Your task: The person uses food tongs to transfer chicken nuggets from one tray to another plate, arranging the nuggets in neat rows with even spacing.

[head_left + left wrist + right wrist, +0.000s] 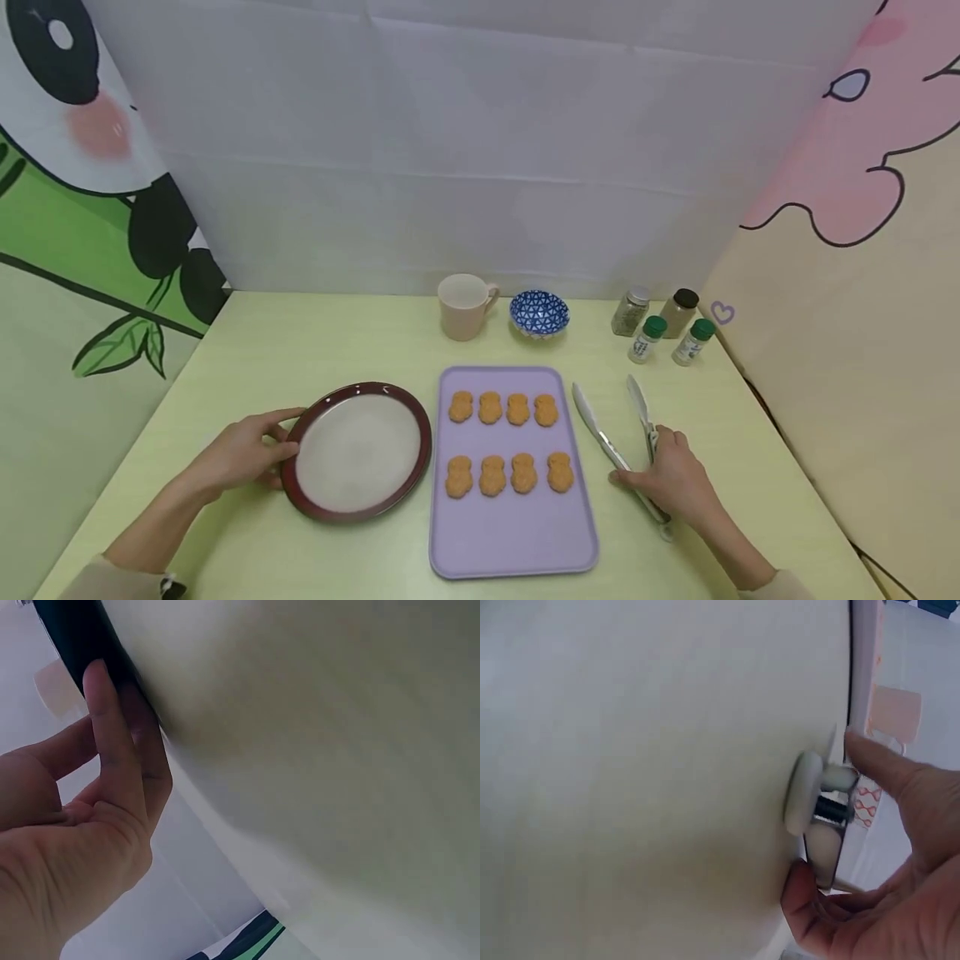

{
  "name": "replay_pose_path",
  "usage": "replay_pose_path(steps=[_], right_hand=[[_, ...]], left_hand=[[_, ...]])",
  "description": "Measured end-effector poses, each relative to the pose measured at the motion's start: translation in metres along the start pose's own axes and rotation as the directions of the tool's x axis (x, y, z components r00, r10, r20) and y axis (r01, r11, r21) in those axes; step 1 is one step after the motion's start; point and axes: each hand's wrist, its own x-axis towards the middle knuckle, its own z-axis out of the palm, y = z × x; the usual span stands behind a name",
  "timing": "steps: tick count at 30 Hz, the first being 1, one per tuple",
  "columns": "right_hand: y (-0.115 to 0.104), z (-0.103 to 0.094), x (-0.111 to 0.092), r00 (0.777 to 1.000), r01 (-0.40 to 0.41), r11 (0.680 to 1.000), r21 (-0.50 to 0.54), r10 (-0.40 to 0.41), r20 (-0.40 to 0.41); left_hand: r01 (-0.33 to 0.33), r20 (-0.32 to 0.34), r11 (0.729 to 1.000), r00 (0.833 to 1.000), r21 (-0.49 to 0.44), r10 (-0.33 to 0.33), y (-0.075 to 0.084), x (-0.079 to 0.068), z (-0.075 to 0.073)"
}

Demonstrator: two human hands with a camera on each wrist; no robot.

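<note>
At the left, my left hand holds the rim of a round white plate with a brown border. The left wrist view shows its fingertips against the dark edge. My right hand grips metal tongs near their hinge end, thumb on one arm and fingers on the other. The tongs' arms are spread, pointing away from me. Between the hands lies a lilac tray with two rows of brown bear-shaped cookies, none touched by the tongs.
Behind the tray stand a pale pink mug and a blue patterned bowl. Several spice jars cluster at the back right. A white sheet hangs behind the table, and printed side walls flank it.
</note>
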Motion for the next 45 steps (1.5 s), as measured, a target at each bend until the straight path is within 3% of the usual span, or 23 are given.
replay_pose_path(steps=[8,14,18,23,27,30,35,38,40,45], right_hand=[[0.003,-0.009,0.002,0.999,0.03,0.999,0.023,-0.029,-0.038],[0.012,-0.024,0.005,0.997,0.069,0.98,0.185,-0.071,0.007],[0.018,-0.037,0.005,0.992,0.114,0.958,0.264,-0.124,0.024],[0.012,-0.063,0.016,0.97,0.225,0.938,0.263,-0.241,0.027],[-0.013,-0.075,0.033,0.922,0.37,0.91,0.186,-0.385,0.05],[-0.042,-0.077,0.049,0.863,0.49,0.868,0.081,-0.496,0.092],[-0.09,-0.063,0.073,0.759,0.632,0.775,0.019,-0.623,0.189],[-0.11,-0.051,0.082,0.714,0.672,0.74,0.018,-0.654,0.251],[-0.118,-0.044,0.086,0.699,0.685,0.728,0.005,-0.66,0.275],[-0.127,-0.037,0.093,0.696,0.689,0.725,-0.016,-0.655,0.295]], left_hand=[[0.039,0.019,0.995,0.999,-0.089,-0.037,-0.003,0.002,-0.002],[0.051,0.012,0.992,0.999,-0.114,-0.05,-0.004,0.002,-0.002],[0.07,0.008,0.991,0.998,-0.114,-0.069,-0.004,0.001,-0.002],[0.074,-0.01,0.994,0.997,-0.077,-0.075,0.0,0.003,-0.002],[0.084,-0.021,0.995,0.996,-0.062,-0.085,0.002,0.005,-0.002],[0.092,-0.024,0.993,0.995,-0.068,-0.094,0.002,0.005,-0.002],[0.104,-0.023,0.991,0.994,-0.089,-0.106,0.002,0.003,-0.002],[0.106,-0.02,0.99,0.994,-0.097,-0.108,0.002,0.002,-0.002],[0.098,-0.017,0.99,0.995,-0.101,-0.1,0.003,0.001,-0.002],[0.072,-0.011,0.99,0.997,-0.12,-0.074,0.003,0.001,-0.003]])
